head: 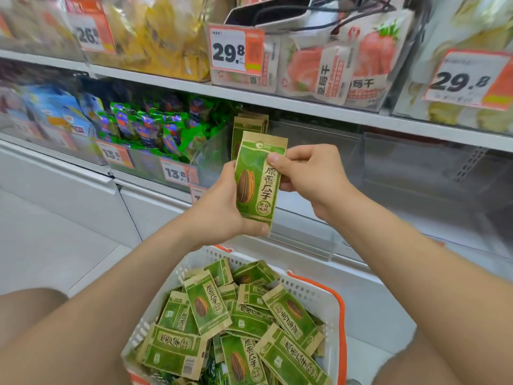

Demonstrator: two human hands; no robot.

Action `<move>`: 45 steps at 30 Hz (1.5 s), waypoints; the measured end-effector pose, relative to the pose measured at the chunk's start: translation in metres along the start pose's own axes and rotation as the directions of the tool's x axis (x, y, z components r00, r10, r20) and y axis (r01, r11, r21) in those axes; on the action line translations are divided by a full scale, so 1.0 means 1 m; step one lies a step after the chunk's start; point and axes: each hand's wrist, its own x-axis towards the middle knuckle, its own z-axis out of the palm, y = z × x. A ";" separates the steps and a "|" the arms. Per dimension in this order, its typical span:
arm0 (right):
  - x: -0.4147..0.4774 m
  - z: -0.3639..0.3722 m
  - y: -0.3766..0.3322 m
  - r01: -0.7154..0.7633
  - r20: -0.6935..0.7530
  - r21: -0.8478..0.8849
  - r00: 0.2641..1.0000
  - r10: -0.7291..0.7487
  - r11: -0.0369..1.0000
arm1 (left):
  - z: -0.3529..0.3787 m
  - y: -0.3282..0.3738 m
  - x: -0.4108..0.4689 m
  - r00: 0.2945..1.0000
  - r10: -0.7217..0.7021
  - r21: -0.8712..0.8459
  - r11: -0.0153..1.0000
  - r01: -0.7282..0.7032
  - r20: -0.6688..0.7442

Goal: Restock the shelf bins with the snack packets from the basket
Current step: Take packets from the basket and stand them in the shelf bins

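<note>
White shelving (172, 81) is seen above and beyond the white plastic basket (313, 298), whose rim is fitted with orange handles. A clear shelf bin (333, 154) is set on the lower shelf directly above the basket, and a few upright seed packets (251, 125) are stood at its left end. Up and left of the basket, a neighbouring bin is filled with bright green snack bags (155, 129). The basket itself is heaped with loose green-and-tan sunflower seed packets (205, 307), laid at all angles. Just above the basket's far rim, one held packet (256, 184) is kept upright in front of the clear bin. Its lower part is gripped by the left hand (222, 207), thumb across the bottom edge, while its upper right edge is pinched by the right hand (308, 173). A "13.8" price tag (175, 172) is clipped up and left of the basket.
</note>
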 end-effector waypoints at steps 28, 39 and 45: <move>0.140 0.070 0.057 0.092 -0.085 -0.616 0.979 -0.183 0.782 | -0.042 -0.037 0.067 0.994 0.095 0.809 0.588 -0.013 -0.053; 0.158 0.094 0.065 0.019 -0.190 -0.657 0.963 -0.190 0.754 | -0.045 -0.041 0.072 0.995 0.098 0.793 0.604 -0.079 0.025; 0.152 0.084 0.063 -0.050 -0.200 -0.634 0.974 -0.102 0.772 | -0.044 -0.041 0.069 0.993 0.121 0.801 0.593 -0.081 0.011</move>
